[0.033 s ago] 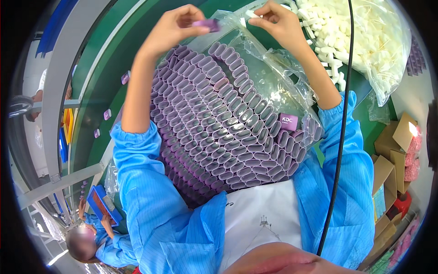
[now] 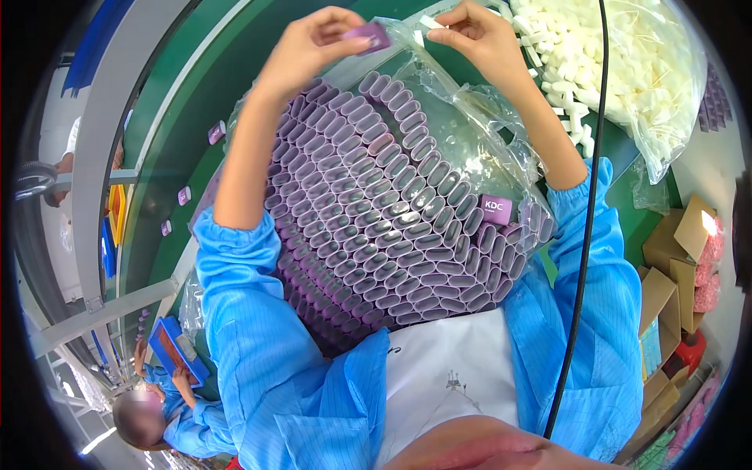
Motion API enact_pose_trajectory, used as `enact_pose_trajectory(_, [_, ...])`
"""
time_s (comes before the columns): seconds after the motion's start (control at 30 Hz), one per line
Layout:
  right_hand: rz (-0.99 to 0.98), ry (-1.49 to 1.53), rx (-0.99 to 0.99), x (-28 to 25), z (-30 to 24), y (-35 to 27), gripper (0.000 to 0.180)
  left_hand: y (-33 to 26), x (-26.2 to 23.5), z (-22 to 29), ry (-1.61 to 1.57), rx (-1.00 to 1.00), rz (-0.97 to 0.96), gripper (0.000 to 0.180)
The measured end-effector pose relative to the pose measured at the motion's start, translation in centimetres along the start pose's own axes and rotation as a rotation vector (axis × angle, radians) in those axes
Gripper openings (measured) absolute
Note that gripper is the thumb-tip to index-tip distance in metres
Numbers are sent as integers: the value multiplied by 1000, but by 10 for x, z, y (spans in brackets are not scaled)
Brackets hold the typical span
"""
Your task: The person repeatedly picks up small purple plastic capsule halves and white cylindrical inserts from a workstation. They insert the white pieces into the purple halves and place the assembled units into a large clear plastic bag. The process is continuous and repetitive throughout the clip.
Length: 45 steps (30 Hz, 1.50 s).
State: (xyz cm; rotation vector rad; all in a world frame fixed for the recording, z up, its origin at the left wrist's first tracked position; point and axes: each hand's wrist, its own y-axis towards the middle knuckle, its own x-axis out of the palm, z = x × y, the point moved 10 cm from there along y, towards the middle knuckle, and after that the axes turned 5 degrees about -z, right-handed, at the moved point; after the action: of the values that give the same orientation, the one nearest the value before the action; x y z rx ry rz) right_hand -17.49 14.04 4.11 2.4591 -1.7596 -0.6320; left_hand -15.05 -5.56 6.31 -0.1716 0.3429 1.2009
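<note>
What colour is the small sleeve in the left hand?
Purple, the small sleeve in the left hand; head view.

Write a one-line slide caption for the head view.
Left hand holds a purple sleeve, right hand a white insert, above a bag of stacked purple sleeves.

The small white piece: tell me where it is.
Head view, top centre-right: the small white piece is pinched in the right hand, beside the left hand.

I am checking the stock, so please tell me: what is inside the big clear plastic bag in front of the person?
The clear plastic bag holds many purple sleeves, stacked open end up. Layers underneath cannot be seen.
</note>
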Motion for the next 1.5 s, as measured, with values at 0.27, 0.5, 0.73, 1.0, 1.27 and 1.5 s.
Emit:
enact_pose_trajectory(0.27, [-13,357,-162,13,-23,-16,6,-1,37,-10,-334,138,162,29])
enact_pose_trajectory(0.5, [151,103,-296,9,-41,-25,8,-6,47,-12,-213,94,211,29])
enact_pose_trajectory(0.73, [103,36,-415,8,-52,-25,8,-13,43,-2,-148,186,292,31])
enact_pose_trajectory(1.0, [-40,156,-298,11,-44,-18,14,-8,41,-12,-433,173,220,30])
enact_pose_trajectory(1.27, [46,-257,-523,8,-74,-33,11,-7,39,-13,-293,96,154,31])
enact_pose_trajectory(1.5, [39,-368,-728,16,-100,-42,15,-7,40,-22,-547,103,122,29])
